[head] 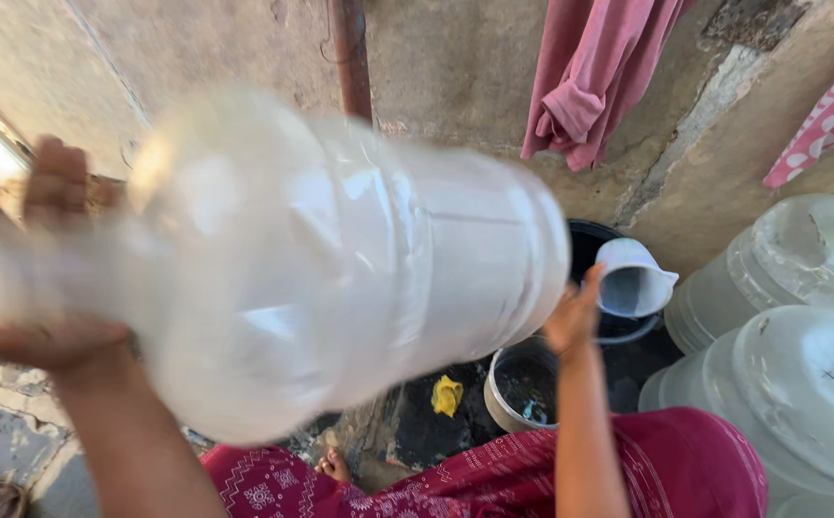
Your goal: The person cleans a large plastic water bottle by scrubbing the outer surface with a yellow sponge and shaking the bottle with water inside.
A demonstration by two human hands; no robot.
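Left hand holds a large clear plastic bottle in its grip, raised close to the camera, tilted and blurred. Right hand grips a white plastic jug over a black tub. Below stands a metal pot; stacked translucent plastic containers sit at right.

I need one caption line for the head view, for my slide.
Left hand holds a clear plastic jar; right hand grips a white jug.

The person wears a maroon garment with white printed patterns; both forearms are bare.
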